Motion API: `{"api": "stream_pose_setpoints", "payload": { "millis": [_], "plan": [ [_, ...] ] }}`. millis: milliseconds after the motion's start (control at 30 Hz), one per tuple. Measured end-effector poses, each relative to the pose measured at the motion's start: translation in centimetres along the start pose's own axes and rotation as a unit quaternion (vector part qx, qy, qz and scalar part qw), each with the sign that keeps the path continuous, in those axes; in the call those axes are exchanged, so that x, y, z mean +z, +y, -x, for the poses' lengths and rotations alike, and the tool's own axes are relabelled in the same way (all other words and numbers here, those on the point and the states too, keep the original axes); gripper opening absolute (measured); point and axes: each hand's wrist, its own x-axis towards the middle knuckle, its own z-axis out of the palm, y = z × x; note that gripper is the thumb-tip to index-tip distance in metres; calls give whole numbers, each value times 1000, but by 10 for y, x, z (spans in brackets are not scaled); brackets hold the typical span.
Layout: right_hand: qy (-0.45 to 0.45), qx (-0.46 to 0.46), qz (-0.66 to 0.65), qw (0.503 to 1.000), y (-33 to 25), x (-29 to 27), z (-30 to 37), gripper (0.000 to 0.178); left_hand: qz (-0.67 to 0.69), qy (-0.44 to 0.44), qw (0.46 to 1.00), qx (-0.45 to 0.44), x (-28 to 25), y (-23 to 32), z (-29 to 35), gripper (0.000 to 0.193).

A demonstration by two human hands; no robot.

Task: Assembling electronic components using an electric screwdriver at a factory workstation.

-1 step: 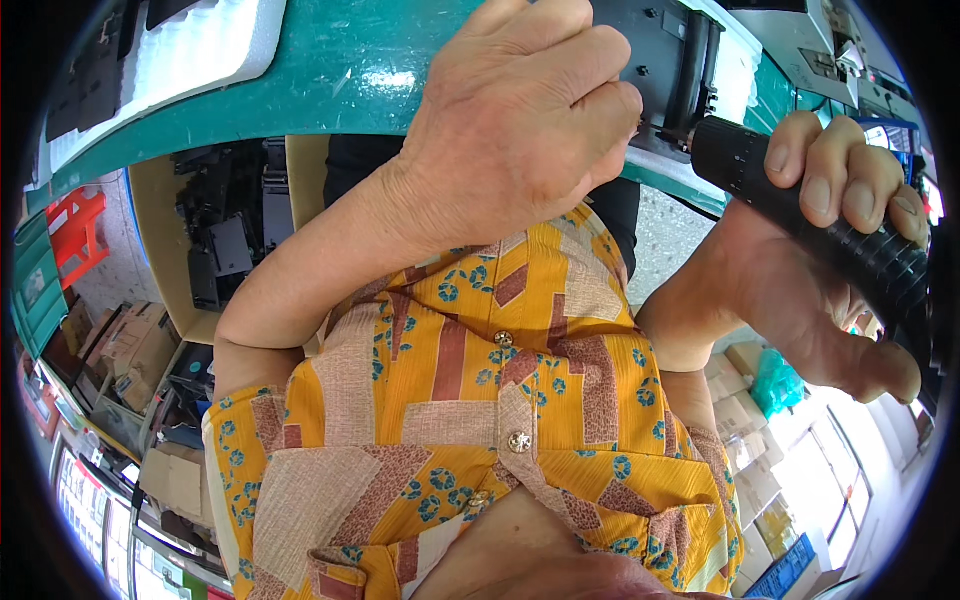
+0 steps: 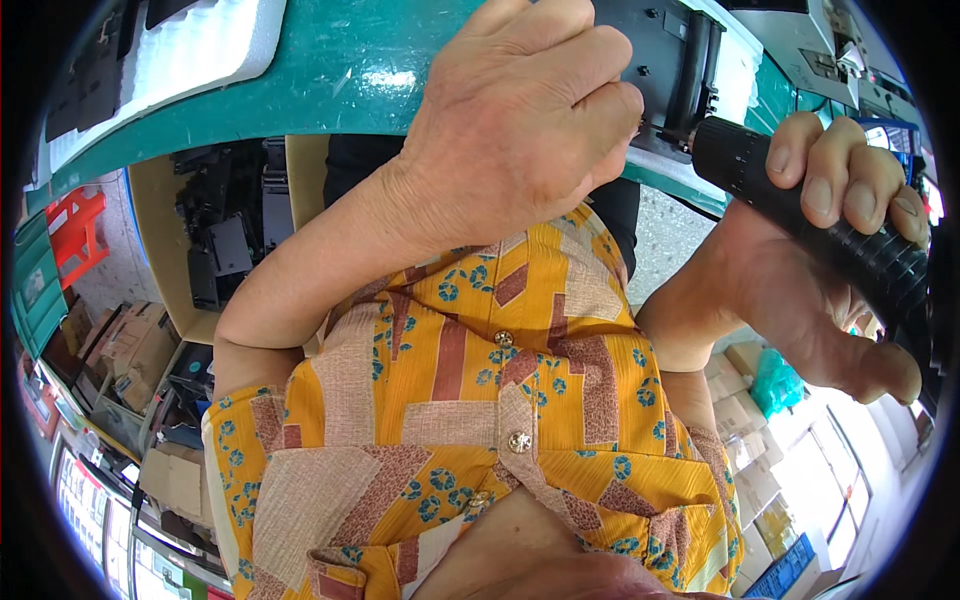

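My right hand (image 2: 785,280) is wrapped round a black electric screwdriver (image 2: 740,160), which lies tilted with its tip toward my left hand. The thin bit (image 2: 665,132) reaches to the fingers of my left hand (image 2: 525,130). That hand is closed, its back turned up, the fingertips pinched near the bit; whatever they hold is hidden. Behind it, on the green tabletop (image 2: 340,85), lies a black plastic housing part (image 2: 660,60) with a rounded bar along one side. My left hand covers some of it.
At the far left, a white foam tray (image 2: 230,45) lies beside dark flat parts (image 2: 95,85). Below the table edge stands a cardboard box (image 2: 165,230) of black plastic pieces (image 2: 225,250). A red stool (image 2: 78,235) is on the floor. Grey equipment (image 2: 790,45) stands at the far right.
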Motion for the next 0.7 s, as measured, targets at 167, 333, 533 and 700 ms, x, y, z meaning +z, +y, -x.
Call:
{"api": "stream_pose_setpoints", "payload": {
  "millis": [167, 333, 533, 700],
  "plan": [
    [18, 9, -9, 1000, 2, -1, 2, 87, -9, 2, 1000, 6, 0, -2, 1, 18],
    [58, 12, -42, 997, 6, -2, 5, 87, -10, 1, 1000, 14, -1, -4, 1, 18],
    [60, 10, 24, 998, 6, 9, 4, 84, 24, -9, 999, 22, -3, -10, -1, 18],
    [-40, 62, 83, 994, -3, -11, -7, 82, 36, -22, 999, 7, -7, -12, -2, 20]
  ]
}}
